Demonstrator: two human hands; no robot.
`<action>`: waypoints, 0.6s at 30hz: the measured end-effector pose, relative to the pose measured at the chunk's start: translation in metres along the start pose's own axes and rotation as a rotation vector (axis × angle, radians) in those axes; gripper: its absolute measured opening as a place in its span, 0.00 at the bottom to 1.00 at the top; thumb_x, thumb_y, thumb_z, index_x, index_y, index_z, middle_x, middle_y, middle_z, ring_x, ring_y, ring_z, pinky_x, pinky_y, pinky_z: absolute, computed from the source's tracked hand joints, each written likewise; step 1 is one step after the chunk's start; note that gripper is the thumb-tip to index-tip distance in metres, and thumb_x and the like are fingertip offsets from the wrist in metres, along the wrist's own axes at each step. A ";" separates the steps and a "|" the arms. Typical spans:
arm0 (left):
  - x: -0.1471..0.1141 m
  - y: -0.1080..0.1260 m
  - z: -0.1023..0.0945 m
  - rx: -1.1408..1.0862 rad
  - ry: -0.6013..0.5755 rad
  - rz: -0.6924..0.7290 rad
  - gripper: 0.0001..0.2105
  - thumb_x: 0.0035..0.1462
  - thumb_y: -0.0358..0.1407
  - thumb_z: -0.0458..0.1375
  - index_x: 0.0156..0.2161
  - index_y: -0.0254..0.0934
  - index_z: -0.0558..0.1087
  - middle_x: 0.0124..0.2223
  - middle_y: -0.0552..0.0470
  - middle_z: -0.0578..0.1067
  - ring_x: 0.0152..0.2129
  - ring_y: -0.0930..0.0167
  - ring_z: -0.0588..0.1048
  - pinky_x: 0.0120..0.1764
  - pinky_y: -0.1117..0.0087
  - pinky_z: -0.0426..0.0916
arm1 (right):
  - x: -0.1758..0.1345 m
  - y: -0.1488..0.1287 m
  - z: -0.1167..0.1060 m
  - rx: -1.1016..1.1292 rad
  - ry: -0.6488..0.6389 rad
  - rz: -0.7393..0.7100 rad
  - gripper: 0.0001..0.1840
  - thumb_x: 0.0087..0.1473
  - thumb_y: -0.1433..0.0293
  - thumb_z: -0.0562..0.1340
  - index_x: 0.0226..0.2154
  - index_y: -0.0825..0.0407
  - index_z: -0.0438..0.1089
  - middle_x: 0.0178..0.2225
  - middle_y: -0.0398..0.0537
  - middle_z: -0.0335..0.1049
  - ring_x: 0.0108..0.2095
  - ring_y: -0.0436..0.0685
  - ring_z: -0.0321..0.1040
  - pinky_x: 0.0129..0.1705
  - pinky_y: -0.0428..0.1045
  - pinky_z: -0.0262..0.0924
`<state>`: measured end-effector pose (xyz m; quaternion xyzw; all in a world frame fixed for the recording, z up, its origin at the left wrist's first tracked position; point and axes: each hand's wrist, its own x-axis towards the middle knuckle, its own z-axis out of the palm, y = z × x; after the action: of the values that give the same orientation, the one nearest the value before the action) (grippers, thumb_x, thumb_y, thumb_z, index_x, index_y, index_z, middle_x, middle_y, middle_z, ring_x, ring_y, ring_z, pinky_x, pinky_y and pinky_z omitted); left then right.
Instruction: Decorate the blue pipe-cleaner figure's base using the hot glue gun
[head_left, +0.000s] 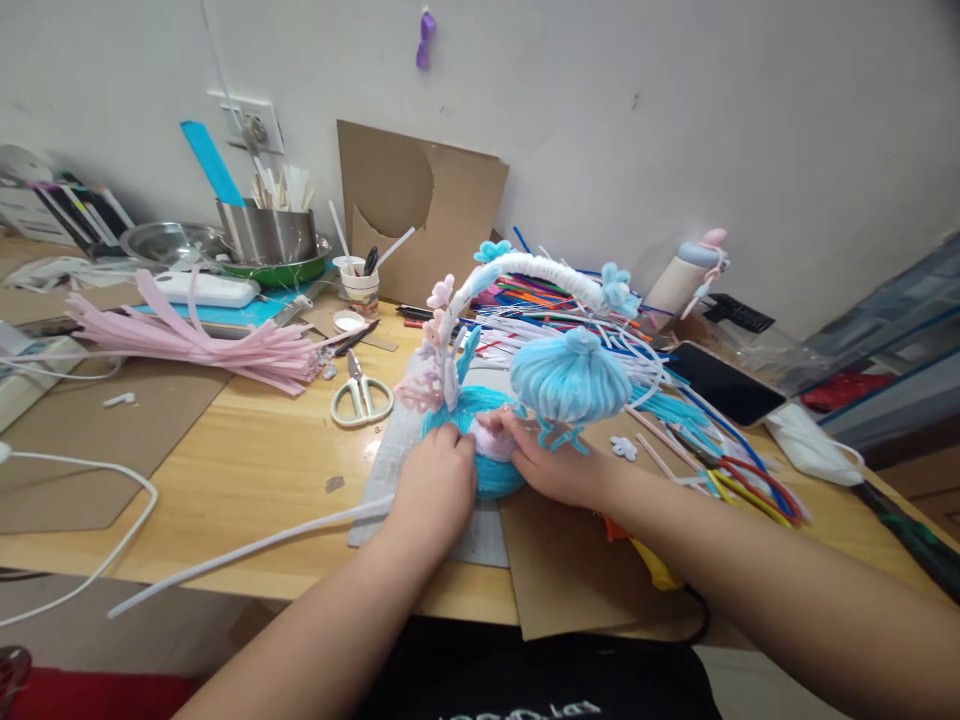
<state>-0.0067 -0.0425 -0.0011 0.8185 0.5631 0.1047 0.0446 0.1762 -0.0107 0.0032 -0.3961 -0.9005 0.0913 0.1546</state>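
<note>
A craft piece made of pipe cleaners stands before me, with a round blue base (499, 482), a white arch (536, 265) and a blue shell-like lampshade shape (571, 380) hanging from it. My left hand (439, 475) is closed at the left of a pale lilac pipe-cleaner piece (491, 440) lying on the base; its fingertips are partly hidden. From the right, my right hand (551, 460) pinches the same lilac piece. A long pale pipe cleaner (251, 552) runs out from behind my left hand to the lower left. Small pink flowers (441, 292) line the arch's left side.
White-handled scissors (361, 400) lie left of the piece. Further left is a bundle of pink pipe cleaners (202, 345). Many coloured pipe cleaners (510, 330) spread behind and right, near a phone (724, 383) and a bottle (682, 280). Cardboard (577, 570) extends past the front edge.
</note>
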 end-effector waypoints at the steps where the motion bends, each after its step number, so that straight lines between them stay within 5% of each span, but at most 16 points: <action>1: 0.000 0.000 0.000 0.002 0.001 0.001 0.12 0.60 0.28 0.47 0.42 0.34 0.72 0.40 0.44 0.71 0.38 0.63 0.70 0.41 0.63 0.67 | 0.001 -0.003 -0.002 -0.002 -0.017 0.020 0.20 0.59 0.71 0.47 0.52 0.55 0.62 0.51 0.57 0.68 0.53 0.61 0.63 0.55 0.58 0.55; 10: -0.001 0.000 0.003 -0.013 0.031 0.001 0.13 0.61 0.29 0.46 0.44 0.33 0.72 0.40 0.44 0.71 0.38 0.63 0.71 0.41 0.64 0.67 | 0.010 -0.011 -0.008 -0.018 -0.093 0.116 0.20 0.63 0.66 0.47 0.50 0.49 0.67 0.44 0.50 0.75 0.43 0.59 0.71 0.48 0.55 0.60; 18: 0.000 -0.005 0.003 -0.187 0.083 -0.100 0.12 0.60 0.31 0.49 0.40 0.36 0.75 0.38 0.47 0.73 0.37 0.66 0.73 0.42 0.67 0.66 | 0.007 -0.004 -0.003 0.032 -0.005 -0.043 0.20 0.62 0.68 0.49 0.52 0.49 0.68 0.54 0.49 0.67 0.56 0.58 0.62 0.59 0.57 0.55</action>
<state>-0.0107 -0.0407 -0.0048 0.7766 0.5925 0.1881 0.1026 0.1696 -0.0079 0.0087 -0.3737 -0.9077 0.1033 0.1604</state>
